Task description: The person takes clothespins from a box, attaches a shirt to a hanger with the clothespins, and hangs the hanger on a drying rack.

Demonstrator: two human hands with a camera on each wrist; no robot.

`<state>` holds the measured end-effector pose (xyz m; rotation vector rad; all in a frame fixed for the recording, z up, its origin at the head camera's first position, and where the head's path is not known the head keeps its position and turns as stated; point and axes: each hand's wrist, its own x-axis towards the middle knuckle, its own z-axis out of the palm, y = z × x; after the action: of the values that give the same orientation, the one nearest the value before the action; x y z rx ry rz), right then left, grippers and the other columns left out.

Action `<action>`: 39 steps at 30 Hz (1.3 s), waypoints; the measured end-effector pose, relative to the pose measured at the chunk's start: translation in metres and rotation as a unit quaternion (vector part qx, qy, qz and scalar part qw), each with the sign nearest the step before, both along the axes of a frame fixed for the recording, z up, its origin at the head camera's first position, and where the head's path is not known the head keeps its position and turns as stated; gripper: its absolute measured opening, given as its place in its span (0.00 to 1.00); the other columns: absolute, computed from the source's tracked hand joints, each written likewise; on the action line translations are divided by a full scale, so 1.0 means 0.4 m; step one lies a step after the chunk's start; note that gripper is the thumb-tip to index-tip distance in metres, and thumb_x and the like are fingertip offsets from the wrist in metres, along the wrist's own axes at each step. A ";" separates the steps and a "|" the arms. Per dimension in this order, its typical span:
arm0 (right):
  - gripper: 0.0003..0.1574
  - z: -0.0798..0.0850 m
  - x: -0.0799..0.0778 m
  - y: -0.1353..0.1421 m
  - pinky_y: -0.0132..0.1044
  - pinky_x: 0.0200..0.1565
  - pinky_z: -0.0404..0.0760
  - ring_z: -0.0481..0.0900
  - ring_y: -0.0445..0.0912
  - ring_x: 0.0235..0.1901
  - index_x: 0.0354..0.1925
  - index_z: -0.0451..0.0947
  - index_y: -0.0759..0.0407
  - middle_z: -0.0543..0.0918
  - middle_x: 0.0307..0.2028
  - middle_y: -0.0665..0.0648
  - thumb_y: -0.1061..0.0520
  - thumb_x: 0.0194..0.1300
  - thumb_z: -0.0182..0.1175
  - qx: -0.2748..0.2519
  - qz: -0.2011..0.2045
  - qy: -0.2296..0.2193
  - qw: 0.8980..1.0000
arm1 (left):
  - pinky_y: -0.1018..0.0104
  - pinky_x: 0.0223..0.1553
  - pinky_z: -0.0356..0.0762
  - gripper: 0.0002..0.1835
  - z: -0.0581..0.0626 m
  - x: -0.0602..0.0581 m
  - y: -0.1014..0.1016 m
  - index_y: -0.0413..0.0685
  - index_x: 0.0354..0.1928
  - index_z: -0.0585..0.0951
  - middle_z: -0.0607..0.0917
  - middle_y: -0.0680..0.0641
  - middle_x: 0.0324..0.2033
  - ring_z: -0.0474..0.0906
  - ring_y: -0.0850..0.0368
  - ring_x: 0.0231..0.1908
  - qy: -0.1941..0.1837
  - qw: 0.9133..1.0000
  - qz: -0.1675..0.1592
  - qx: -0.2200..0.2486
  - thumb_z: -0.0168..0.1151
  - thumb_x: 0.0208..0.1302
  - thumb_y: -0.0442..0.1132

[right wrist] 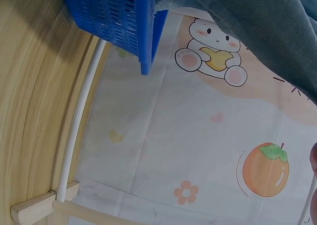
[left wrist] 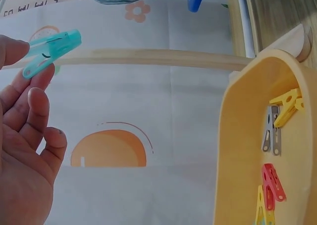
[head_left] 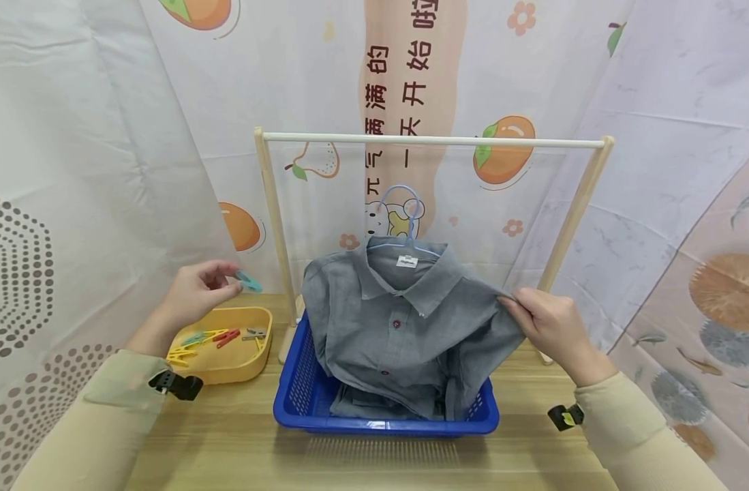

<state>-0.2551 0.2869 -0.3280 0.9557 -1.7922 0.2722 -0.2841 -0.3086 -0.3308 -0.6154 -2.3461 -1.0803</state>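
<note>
My left hand (head_left: 204, 292) pinches a teal clothespin (left wrist: 55, 47) between thumb and fingertips, above the yellow tray. In the left wrist view the other fingers of that hand are loosely bent. With my right hand (head_left: 546, 324) I grip the grey shirt (head_left: 374, 327) at its shoulder on the right side and hold the cloth out. The shirt has a collar and dark buttons, and a light blue hanger (head_left: 409, 221) sits inside its neck with the hook upright. Its lower part overlaps the blue basket (head_left: 386, 427), where more grey cloth lies folded.
A wooden rack with a white rail (head_left: 435, 140) stands behind the basket; its posts rise on both sides. The yellow tray (head_left: 239, 374) at the left holds several clothespins, among them a red one (head_left: 227, 338) and a grey one (left wrist: 271, 130). Printed curtains hang around the wooden table (head_left: 227, 443).
</note>
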 end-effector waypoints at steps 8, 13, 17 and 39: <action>0.29 0.002 0.000 0.000 0.30 0.17 0.56 0.54 0.34 0.18 0.20 0.63 0.51 0.59 0.19 0.42 0.44 0.80 0.51 0.001 -0.001 -0.001 1.000 | 0.73 0.21 0.69 0.13 0.022 0.002 0.007 0.36 0.47 0.85 0.82 0.48 0.24 0.74 0.61 0.23 0.008 1.000 -0.009 0.012 0.71 0.61 0.27; 0.30 0.003 0.001 -0.001 0.30 0.17 0.55 0.53 0.34 0.18 0.20 0.62 0.51 0.58 0.19 0.42 0.44 0.81 0.50 0.001 0.002 -0.003 1.000 | 0.72 0.21 0.68 0.13 0.033 0.003 0.015 0.37 0.47 0.85 0.82 0.49 0.24 0.74 0.60 0.22 0.008 1.000 -0.006 0.011 0.72 0.61 0.28; 0.30 0.003 0.001 -0.001 0.30 0.17 0.56 0.54 0.34 0.18 0.20 0.62 0.51 0.59 0.19 0.42 0.44 0.81 0.50 0.001 0.003 -0.001 1.000 | 0.71 0.20 0.67 0.13 0.040 0.000 0.025 0.37 0.49 0.85 0.82 0.49 0.24 0.74 0.60 0.21 0.005 1.000 -0.011 0.012 0.71 0.61 0.28; 0.30 0.004 0.002 -0.004 0.29 0.17 0.55 0.53 0.34 0.18 0.20 0.61 0.51 0.58 0.19 0.42 0.44 0.81 0.50 0.000 0.005 0.004 1.000 | 0.72 0.22 0.70 0.13 0.065 -0.014 0.064 0.37 0.49 0.85 0.83 0.47 0.26 0.75 0.59 0.24 -0.010 1.000 -0.019 0.020 0.70 0.64 0.31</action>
<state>-0.2545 0.2852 -0.3264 0.9647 -1.7810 0.2748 -0.2895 -0.2829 -0.3046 -0.6401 -2.3327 -1.1518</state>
